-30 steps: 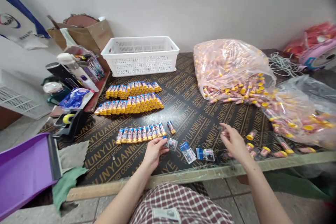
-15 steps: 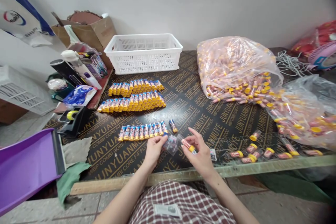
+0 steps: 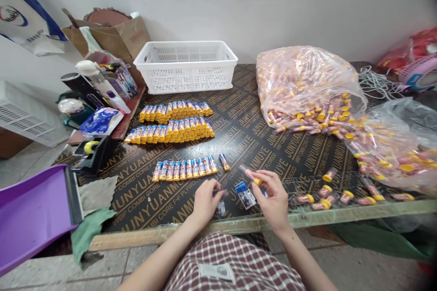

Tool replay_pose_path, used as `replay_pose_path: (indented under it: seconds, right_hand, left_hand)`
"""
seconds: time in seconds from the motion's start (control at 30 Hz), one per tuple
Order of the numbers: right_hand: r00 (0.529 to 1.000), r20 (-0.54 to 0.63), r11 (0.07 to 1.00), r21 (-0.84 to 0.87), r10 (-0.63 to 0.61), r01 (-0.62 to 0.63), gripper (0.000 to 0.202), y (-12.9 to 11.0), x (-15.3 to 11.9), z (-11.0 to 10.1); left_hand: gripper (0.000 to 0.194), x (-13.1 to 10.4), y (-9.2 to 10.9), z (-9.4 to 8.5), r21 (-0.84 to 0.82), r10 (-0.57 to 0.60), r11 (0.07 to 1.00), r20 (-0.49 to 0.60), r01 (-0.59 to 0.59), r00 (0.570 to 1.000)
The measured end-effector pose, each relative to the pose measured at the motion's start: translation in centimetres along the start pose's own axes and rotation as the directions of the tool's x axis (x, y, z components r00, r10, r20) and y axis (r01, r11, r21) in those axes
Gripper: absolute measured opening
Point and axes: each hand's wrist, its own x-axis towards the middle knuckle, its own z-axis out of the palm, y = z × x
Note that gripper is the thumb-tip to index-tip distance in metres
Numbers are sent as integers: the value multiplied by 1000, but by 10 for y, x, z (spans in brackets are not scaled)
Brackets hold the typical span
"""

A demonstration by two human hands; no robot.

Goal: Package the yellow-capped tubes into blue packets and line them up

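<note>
My left hand (image 3: 206,200) is closed, thumb against fingertips, on a small clear printed film label (image 3: 221,208) that hangs below the fingers. In my right hand (image 3: 272,195) is a small clear tube (image 3: 248,173) with a yellow cap and pink-red contents, its clear end pointing up and left. Between the hands a blue-topped stack of film labels (image 3: 244,195) lies on the table. Beyond them stand a row of blue-labelled tubes (image 3: 186,169) with yellow caps, and a single labelled tube (image 3: 224,162) a little to its right.
Stacked labelled tubes (image 3: 170,129) lie further back, before a white plastic basket (image 3: 186,77). A big clear bag of tubes (image 3: 300,82) spills at the right, with several loose tubes (image 3: 324,191) near the front edge. A tape dispenser (image 3: 95,154) and purple dustpan (image 3: 37,218) are at left.
My hands have moved apart. The stack of film labels now lies on the table between them, while the capped tube has gone slightly right and up with my right hand.
</note>
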Motion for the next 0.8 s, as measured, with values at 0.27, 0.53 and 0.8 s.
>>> replay_pose_path:
  seconds: [0.27, 0.53, 0.8]
  right_hand:
    - [995, 72, 997, 35, -64, 61, 26, -15, -12, 11]
    - [980, 85, 983, -5, -181, 182, 35, -19, -18, 20]
    - [941, 183, 958, 30, -285, 285, 50, -19, -23, 27]
  left_hand:
    - [38, 28, 6, -16, -843, -499, 399, 129, 360, 857]
    - [38, 31, 11, -21, -917, -622, 261, 79, 302, 779]
    - [38, 29, 10, -20, -919, -638, 273, 49, 286, 769]
